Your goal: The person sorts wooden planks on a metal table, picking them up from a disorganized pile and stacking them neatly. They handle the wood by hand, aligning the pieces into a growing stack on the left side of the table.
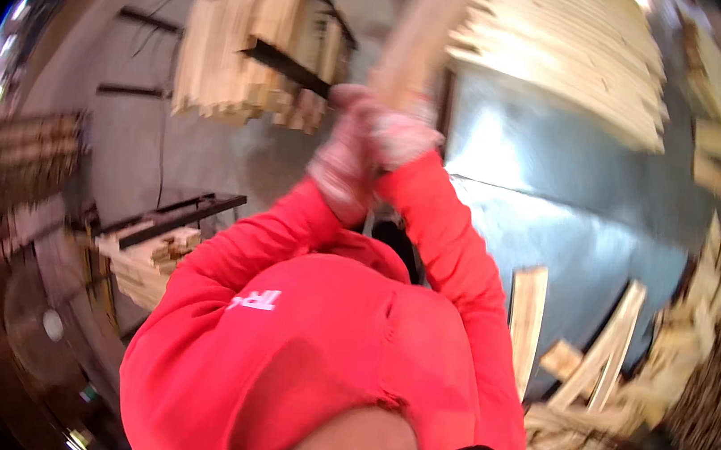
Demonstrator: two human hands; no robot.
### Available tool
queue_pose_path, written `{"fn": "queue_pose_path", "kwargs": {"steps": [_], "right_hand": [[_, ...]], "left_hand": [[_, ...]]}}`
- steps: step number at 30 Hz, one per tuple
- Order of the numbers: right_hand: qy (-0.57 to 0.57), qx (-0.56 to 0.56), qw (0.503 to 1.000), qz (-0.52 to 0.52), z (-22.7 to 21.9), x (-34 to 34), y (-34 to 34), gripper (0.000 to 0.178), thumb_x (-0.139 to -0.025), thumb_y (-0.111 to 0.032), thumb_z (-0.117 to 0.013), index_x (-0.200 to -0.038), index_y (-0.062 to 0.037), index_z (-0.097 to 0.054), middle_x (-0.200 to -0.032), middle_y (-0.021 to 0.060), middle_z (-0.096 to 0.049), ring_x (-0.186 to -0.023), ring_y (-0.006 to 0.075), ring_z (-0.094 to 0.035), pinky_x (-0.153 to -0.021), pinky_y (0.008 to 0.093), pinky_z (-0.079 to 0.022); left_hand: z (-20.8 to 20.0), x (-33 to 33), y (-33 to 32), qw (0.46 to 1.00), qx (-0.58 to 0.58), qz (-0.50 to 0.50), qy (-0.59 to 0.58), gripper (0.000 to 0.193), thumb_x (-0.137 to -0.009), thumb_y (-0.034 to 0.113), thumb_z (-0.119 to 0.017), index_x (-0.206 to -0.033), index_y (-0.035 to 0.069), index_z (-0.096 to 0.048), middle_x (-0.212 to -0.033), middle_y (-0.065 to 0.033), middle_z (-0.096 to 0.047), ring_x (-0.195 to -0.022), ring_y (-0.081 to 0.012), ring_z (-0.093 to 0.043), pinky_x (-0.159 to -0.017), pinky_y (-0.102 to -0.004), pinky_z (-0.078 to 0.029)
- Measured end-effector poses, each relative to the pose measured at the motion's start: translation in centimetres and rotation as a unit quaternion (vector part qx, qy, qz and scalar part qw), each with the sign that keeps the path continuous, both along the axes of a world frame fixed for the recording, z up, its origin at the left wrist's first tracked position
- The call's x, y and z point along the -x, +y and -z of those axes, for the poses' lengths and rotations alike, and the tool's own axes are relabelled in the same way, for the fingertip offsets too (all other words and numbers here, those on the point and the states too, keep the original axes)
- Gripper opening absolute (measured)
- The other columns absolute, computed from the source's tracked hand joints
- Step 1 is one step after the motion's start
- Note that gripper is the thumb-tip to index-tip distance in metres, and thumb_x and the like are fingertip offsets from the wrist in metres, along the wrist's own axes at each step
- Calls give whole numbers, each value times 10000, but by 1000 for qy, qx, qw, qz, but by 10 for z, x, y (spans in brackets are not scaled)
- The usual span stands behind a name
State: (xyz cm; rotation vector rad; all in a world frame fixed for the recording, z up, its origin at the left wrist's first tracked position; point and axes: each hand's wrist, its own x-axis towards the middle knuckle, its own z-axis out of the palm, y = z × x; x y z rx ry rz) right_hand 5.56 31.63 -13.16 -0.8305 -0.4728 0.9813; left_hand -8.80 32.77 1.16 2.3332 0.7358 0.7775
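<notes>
Ahead on your left, a stack of pale boards (224, 55) sits among dark metal bars (294, 70) over the grey floor (125, 138). Ahead on your right, a broader stack of planks (567, 48) lies on the shiny metal bench (568, 219). Nearer on that side you have loose slats (525, 326) and a short block (561, 360). Lower left, a dark frame (172, 220) stands by more timber (138, 274).

A board (424, 35) reaches forward from the hands (400, 135). Right of them is the bench (556, 173), a stack of boards (563, 43) on its far part, planks (524, 326) at its near end. Left lies a board bundle (220, 46); nearer the body, a frame (186, 219).
</notes>
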Motion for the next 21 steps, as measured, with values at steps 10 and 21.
{"fn": "queue_pose_path", "kwargs": {"steps": [10,21], "right_hand": [[-747,81,461,-471,-191,52,36,618,-797,-92,-586,-1392,-191,-451,-1240,128,-571,-1093,313,-582,-1001,419,-428],[-426,165,733,-505,-70,230,70,464,-798,-48,-666,-1250,-4,-573,-1205,151,-613,-1177,278,-563,-1000,392,-437]], "left_hand": [[-62,148,70,878,-2,-35,478,556,-688,324,-746,-1170,106,-573,-1163,-102,-617,-1110,-309,-573,-959,-451,-439],[90,502,369,743,171,-528,373,353,-866,382,-605,-1109,126,-608,-1040,-167,-671,-981,-371,-632,-842,-458,-496]]}}
